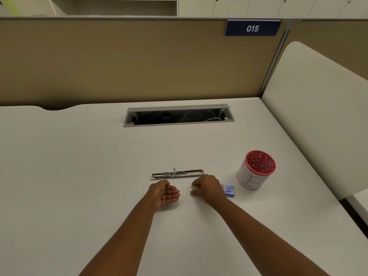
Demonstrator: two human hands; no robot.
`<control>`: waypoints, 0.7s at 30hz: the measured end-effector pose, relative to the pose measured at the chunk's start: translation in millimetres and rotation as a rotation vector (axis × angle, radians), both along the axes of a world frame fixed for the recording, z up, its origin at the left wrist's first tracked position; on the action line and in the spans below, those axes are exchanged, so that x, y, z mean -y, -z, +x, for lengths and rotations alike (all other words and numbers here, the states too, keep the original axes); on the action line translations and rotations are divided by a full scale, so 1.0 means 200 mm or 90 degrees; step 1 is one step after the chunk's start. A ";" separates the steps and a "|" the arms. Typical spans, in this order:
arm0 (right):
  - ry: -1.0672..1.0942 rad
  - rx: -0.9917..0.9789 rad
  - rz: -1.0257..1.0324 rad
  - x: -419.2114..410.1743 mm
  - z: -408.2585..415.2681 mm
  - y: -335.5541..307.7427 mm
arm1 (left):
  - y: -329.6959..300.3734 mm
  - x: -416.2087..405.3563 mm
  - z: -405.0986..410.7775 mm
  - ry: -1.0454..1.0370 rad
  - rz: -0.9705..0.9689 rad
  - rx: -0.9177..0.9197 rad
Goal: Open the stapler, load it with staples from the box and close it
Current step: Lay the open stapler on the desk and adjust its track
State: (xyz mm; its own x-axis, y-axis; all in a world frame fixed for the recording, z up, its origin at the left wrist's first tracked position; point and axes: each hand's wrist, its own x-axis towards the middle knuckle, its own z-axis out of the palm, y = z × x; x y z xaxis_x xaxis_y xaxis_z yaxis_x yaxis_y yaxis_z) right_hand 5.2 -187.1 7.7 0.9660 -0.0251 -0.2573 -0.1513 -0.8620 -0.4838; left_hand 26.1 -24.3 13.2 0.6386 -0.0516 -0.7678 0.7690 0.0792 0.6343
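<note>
A silver metal stapler [177,173] lies opened out flat on the white desk [79,176], its length running left to right. Just in front of its left end rests my left hand [166,193], palm up and fingers together, holding nothing. My right hand [207,188] hovers in front of the stapler's right end, with a small shiny strip of staples [192,189] pinched between its fingertips. The blue staple box [229,190] sits on the desk directly right of my right hand, partly hidden behind it.
A red-and-white cylindrical pen cup [255,170] marked "B" stands right of the box. An open cable tray [178,115] is sunk into the desk further back. A tan partition wall [119,60] closes the back, and a white divider [318,108] bounds the right side.
</note>
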 end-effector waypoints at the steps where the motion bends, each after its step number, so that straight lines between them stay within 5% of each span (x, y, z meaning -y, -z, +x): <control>1: -0.006 0.005 0.000 0.00 0.00 0.01 | -0.01 0.00 0.00 0.001 0.006 0.002; 7: -0.053 0.049 -0.015 -0.01 -0.02 -0.02 | -0.06 0.02 -0.01 -0.003 0.000 0.015; 16: 0.184 0.486 0.019 0.34 -0.06 -0.32 | -0.17 0.21 0.02 0.053 -0.029 0.047; 21: 0.293 0.379 -0.100 0.64 -0.12 -0.28 | -0.26 0.35 0.04 0.101 -0.051 0.073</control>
State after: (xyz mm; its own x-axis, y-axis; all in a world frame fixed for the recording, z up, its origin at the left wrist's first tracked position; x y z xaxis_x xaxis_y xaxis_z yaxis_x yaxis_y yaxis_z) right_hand -18.3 -314.5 64.2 0.8235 -0.4519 0.3429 -0.2644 -0.8405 -0.4729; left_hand 34.9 -94.3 65.4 0.7004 -0.2172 -0.6799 0.6991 0.0168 0.7148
